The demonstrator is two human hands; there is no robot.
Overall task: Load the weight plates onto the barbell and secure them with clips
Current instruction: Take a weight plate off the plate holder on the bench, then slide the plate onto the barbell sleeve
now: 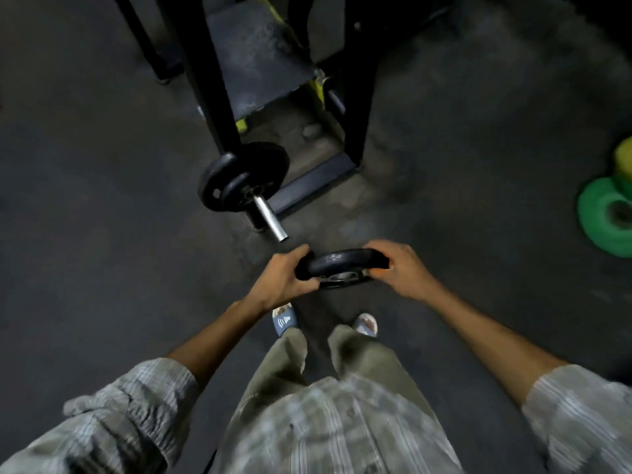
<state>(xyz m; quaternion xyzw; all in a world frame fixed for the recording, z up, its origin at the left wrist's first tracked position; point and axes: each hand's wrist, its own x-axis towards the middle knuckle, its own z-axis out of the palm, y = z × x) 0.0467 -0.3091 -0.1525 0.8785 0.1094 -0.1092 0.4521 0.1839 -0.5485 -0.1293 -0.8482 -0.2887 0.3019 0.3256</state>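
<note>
Black iron, dull and scuffed, made up the weight plate (342,265) that the person held out in front of the body, low over the dark floor (102,165) and above the sandalled feet (285,322). The left hand (285,278) was wrapped around the plate's left edge, thumb over the top rim and fingers curled underneath; the right hand (398,268) gripped the right edge the same way, fingers closed over the rim. The plate lay tilted, near flat, its centre hole partly visible on the underside. Just beyond it, up and to the left, the bare steel sleeve of the barbell (271,217) pointed toward the plate, its open end near the left thumb but not touching. Farther along that sleeve sat black plates already loaded (239,176), a small one in front of larger ones, pressed together. Behind them stood a black metal rack (212,80) with a worn platform. At the right edge, well apart, green and yellow plates (605,213) lay stacked on the floor.
</note>
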